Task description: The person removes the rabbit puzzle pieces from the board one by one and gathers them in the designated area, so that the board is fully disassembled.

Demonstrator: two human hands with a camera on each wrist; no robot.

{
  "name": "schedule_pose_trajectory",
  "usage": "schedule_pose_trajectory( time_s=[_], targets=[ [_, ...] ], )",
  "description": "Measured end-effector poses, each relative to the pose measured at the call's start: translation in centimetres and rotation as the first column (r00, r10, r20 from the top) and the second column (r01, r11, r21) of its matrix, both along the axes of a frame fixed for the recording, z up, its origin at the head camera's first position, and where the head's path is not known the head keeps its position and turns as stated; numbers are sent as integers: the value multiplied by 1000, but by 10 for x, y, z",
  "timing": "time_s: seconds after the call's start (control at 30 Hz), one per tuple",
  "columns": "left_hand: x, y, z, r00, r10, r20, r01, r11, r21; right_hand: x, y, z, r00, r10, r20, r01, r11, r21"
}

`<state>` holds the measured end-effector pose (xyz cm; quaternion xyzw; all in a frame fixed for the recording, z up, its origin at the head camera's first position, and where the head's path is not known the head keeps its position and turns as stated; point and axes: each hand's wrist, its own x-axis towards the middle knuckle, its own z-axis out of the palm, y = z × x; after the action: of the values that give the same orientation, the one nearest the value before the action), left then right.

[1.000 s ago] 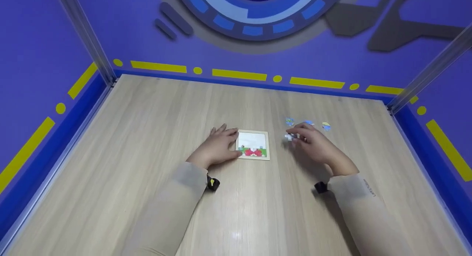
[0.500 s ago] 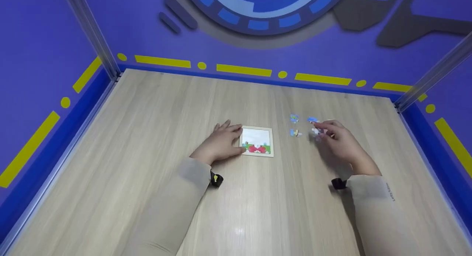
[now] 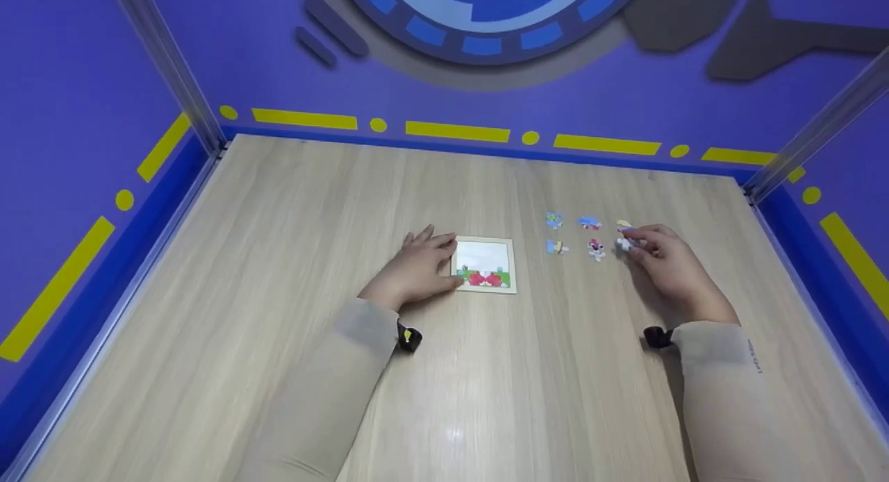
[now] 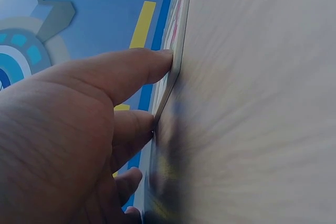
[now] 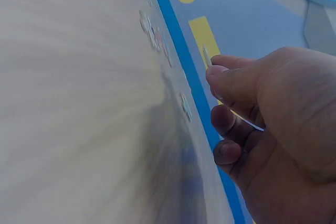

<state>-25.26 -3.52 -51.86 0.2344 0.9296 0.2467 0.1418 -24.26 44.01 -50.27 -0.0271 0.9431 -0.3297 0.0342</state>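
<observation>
Head view: right grip (image 3: pixel 674 267) pinches a piece (image 3: pixel 623 244), best held level, beside the loose pieces (image 3: pixel 596 249) on the worktop (image 3: pixel 444 385), while left grip (image 3: pixel 413 270), fingers spread, should steady the frame (image 3: pixel 481 253).

Purple-blue wall panels (image 3: pixel 243 58) with yellow dashes (image 3: pixel 457 132) and dots (image 3: pixel 378 125) bordered a pale wood-grain tabletop (image 3: pixel 312 190); metal posts (image 3: pixel 169 65) stood at its far corners.

left fingers (image 3: pixel 440 242): extended, apart | right fingers (image 3: pixel 651 233): pinching | forearms (image 3: pixel 312 385): stretched forward (angled inward)
</observation>
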Motion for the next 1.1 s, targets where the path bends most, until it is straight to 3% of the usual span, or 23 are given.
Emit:
schedule_pose_trajectory(
  time_s=[0.17, 0.53, 1.1],
  targets=[
    [0, -1, -1, 1000, -3, -9, 3, 1000, -5, 0, 10, -7, 1000, -15, 18, 15, 1000, 0],
    [0, 0, -1, 1000, -4, -2, 4, 1000, -1, 3, 12, -16, 999, 13, -34, -12, 999, 41],
    [-1, 1, -1, 1000, 1, -16, -1, 1000, -10, 0, 12, -15, 1000, 16, -25, -15, 999, 34]
  ],
)
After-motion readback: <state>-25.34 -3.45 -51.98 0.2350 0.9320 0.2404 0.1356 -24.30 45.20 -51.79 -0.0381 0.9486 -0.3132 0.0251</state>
